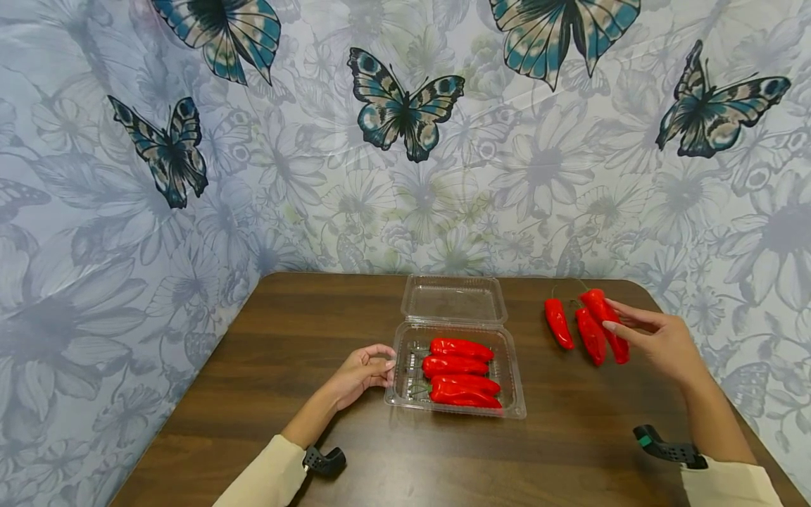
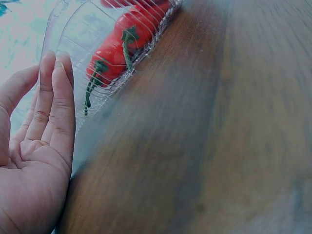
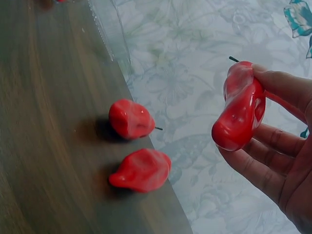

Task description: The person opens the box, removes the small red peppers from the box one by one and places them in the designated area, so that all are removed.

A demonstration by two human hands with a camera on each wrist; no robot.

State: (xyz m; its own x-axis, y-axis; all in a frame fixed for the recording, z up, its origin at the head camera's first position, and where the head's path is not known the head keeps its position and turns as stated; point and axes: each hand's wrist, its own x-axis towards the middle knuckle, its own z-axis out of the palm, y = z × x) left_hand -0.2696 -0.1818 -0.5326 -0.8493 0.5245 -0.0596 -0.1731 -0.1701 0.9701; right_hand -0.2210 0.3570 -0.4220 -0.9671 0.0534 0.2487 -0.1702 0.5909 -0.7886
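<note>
As the clear box (image 1: 513, 373) is touched by L hand (image 1: 357, 377), fingers extended, the red pepper (image 3: 240, 109) R of box is pinched by R hand (image 1: 668, 345); grip's best kept light, w/o nudging nearby peppers (image 1: 557, 324).

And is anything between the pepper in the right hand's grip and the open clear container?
On the table between them lie a nearer loose pepper and a farther loose pepper. The held pepper looks lifted, so it could probably pass over both; the container's lid is folded back.
</note>
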